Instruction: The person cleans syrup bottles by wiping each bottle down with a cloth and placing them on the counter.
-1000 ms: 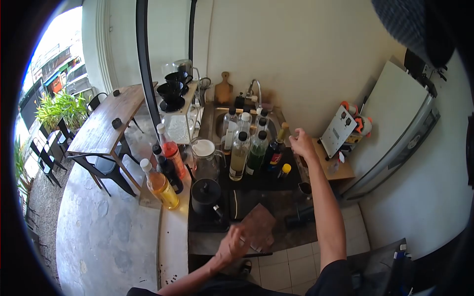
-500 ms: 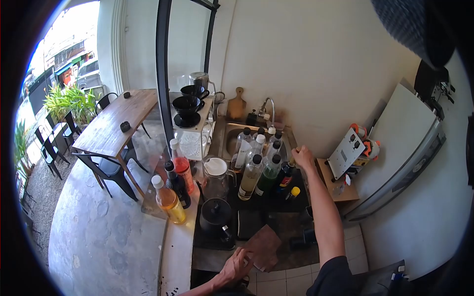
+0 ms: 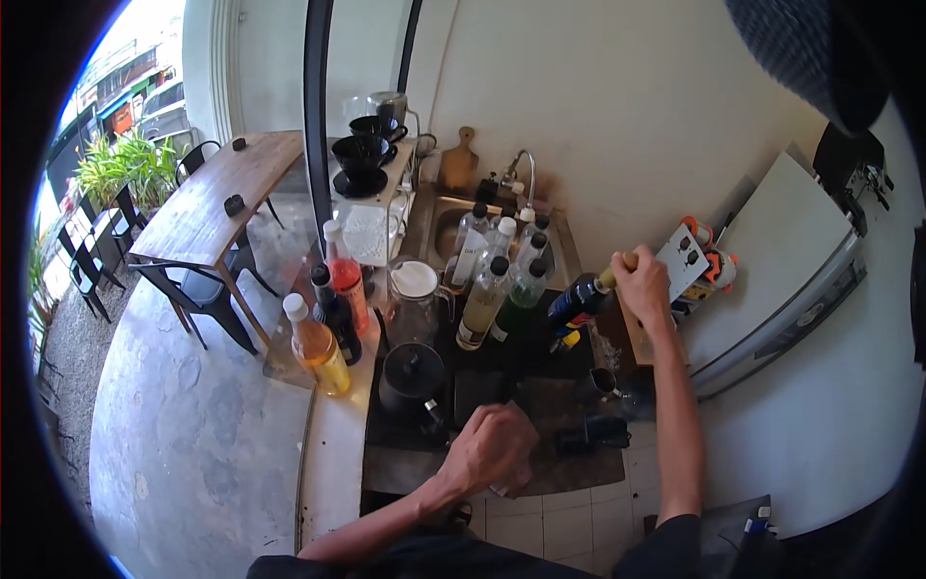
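My right hand (image 3: 643, 287) is closed round the gold-topped neck of a dark bottle (image 3: 577, 304), which is tilted above the dark worktop. Beneath it, a yellow cap (image 3: 571, 339) shows on a smaller container. A brownish cloth (image 3: 522, 446) is bunched under my left hand (image 3: 479, 452), whose fingers curl onto it near the front of the worktop. Just left of the dark bottle stand a green-filled bottle (image 3: 519, 311) and a bottle of pale liquid (image 3: 481, 307), both black-capped. A black lidded pot (image 3: 413, 374) sits beyond my left hand.
Syrup bottles, one orange (image 3: 319, 349) and one red (image 3: 345, 280), stand on the left ledge. A white-lidded glass jug (image 3: 415, 301) is behind the pot. Dark metal pitchers (image 3: 602, 384) lie at the right. The sink (image 3: 446, 232) is behind the bottles.
My right hand has lifted the dark bottle from among the others and tilted it, moving right. My left hand has moved forward over the worktop with the cloth. The view has shifted slightly.
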A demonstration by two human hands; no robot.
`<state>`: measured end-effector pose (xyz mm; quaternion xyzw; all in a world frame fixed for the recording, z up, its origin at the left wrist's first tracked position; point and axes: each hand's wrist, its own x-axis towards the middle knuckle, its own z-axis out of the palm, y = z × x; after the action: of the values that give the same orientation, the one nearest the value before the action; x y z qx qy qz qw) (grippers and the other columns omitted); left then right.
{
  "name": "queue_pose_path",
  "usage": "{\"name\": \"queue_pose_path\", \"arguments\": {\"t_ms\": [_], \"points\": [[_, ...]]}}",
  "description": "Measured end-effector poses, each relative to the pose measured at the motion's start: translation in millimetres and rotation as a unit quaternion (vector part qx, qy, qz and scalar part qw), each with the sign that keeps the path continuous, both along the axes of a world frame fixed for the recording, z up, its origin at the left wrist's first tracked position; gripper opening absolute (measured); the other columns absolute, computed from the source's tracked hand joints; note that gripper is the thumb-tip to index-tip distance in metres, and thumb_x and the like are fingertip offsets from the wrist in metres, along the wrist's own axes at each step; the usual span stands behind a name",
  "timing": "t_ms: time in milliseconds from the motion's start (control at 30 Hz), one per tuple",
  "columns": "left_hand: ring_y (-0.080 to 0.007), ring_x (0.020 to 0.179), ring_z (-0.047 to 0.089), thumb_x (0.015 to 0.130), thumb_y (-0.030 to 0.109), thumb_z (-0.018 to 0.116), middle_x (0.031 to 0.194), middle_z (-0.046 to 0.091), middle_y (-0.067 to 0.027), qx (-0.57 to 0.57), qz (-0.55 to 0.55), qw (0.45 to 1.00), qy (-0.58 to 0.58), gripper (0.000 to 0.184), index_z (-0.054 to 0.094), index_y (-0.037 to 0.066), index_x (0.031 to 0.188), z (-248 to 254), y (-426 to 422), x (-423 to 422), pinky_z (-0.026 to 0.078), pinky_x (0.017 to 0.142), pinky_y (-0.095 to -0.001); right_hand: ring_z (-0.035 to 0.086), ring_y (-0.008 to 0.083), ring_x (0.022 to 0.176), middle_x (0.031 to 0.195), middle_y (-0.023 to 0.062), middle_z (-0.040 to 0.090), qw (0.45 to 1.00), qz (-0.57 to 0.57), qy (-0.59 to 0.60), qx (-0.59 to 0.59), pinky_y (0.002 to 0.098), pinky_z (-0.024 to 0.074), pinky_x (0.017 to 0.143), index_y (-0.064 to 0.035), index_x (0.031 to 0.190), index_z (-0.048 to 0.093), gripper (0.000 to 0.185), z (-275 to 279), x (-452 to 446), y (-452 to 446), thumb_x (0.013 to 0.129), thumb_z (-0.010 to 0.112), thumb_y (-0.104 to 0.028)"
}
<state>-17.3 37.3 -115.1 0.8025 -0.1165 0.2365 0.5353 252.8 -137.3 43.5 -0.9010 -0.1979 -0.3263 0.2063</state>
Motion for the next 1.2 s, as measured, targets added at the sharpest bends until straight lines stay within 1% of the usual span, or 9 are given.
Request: {"name": "queue_pose_path", "arguments": {"t_ms": [200,333,433,667,767,833,867,933,1200], "points": [[-0.0387,0.118,0.050,0.065,0.018,0.083,0.125,0.050,-0.0236,0.037,0.028,0.990,-0.131,0.085,0.036,-0.004,0.132,73,-32,78,0.043,0.100,-0.0423,0.063,0.0409,0.063,0.062,0.0229,0.059,0.996,0.081,0.030,-0.019,0.0423,0.0482,0.055,0.0027,0.074,0.055,0.037,70,-96,-8,0.085,0.068,-0.029],[-0.0391,0.113,0.055,0.062,0.023,0.086,0.122,0.054,-0.0234,-0.067,-0.067,0.995,-0.024,0.085,0.040,-0.004,0.129,96,-46,80,0.046,0.096,-0.0419,0.062,0.0356,0.055,0.058,0.0196,0.056,0.979,0.158,0.124,-0.014,0.0361,0.0452,0.051,0.0033,0.074,0.053,0.040,80,-158,-9,0.087,0.069,-0.031],[-0.0315,0.094,0.065,0.062,0.029,0.085,0.103,0.064,-0.0187,-0.008,-0.093,0.994,0.055,0.074,0.051,-0.002,0.119,90,-44,45,0.050,0.086,-0.0405,0.062,0.0349,0.055,0.057,0.0184,0.058,0.978,0.176,0.112,-0.028,0.0385,0.0460,0.050,0.0010,0.072,0.052,0.040,58,-183,-10,0.088,0.068,-0.031],[-0.0370,0.102,0.059,0.063,0.023,0.084,0.110,0.057,-0.0194,0.013,-0.040,0.997,0.065,0.075,0.047,0.000,0.124,56,-44,5,0.049,0.088,-0.0428,0.063,0.0255,0.050,0.056,0.0115,0.061,0.981,0.185,0.045,0.030,0.0347,0.0468,0.047,0.0006,0.079,0.056,0.034,10,-226,-5,0.089,0.070,-0.030],[-0.0277,0.099,0.063,0.064,0.024,0.086,0.108,0.061,-0.0170,0.003,-0.021,0.997,0.080,0.071,0.049,0.000,0.120,40,-27,-10,0.051,0.087,-0.0385,0.058,0.0155,0.052,0.059,0.0098,0.057,0.899,0.275,0.212,0.266,0.0296,0.0438,0.051,0.0026,0.099,0.060,0.034,-27,-226,-17,0.095,0.063,-0.031],[-0.0240,0.098,0.064,0.064,0.024,0.087,0.106,0.063,-0.0159,-0.018,-0.019,0.994,0.104,0.070,0.050,0.001,0.118,29,-15,-16,0.051,0.087,-0.0370,0.056,0.0080,0.065,0.071,0.0048,0.060,0.891,0.143,0.327,0.279,0.0263,0.0452,0.059,0.0001,0.103,0.060,0.031,-74,-224,-17,0.102,0.050,-0.029],[-0.0218,0.098,0.064,0.064,0.025,0.087,0.104,0.064,-0.0148,-0.031,-0.012,0.992,0.119,0.069,0.051,0.000,0.117,26,-9,-19,0.051,0.087,-0.0365,0.061,0.0189,0.055,0.061,0.0127,0.060,0.907,0.137,0.269,0.293,0.0326,0.0447,0.054,0.0002,0.097,0.060,0.036,-131,-217,-10,0.098,0.057,-0.036],[-0.0197,0.097,0.064,0.064,0.025,0.088,0.103,0.065,-0.0138,-0.037,-0.005,0.991,0.132,0.067,0.051,0.000,0.115,19,-3,-23,0.051,0.087,-0.0359,0.064,0.0320,0.087,0.093,0.0211,0.065,0.939,0.159,0.254,0.171,0.0424,0.0481,0.075,0.0007,0.098,0.061,0.027,-245,-217,-1,0.090,0.061,-0.025],[-0.0165,0.097,0.063,0.063,0.022,0.088,0.104,0.063,-0.0077,-0.016,-0.002,0.990,0.137,0.070,0.052,0.003,0.121,-7,5,-33,0.050,0.089,-0.0324,0.050,0.0420,0.122,0.132,0.0262,0.053,0.990,0.043,0.137,-0.016,0.0462,0.0391,0.103,0.0023,0.121,0.055,0.044,-336,-272,18,0.081,0.061,-0.015]]}}
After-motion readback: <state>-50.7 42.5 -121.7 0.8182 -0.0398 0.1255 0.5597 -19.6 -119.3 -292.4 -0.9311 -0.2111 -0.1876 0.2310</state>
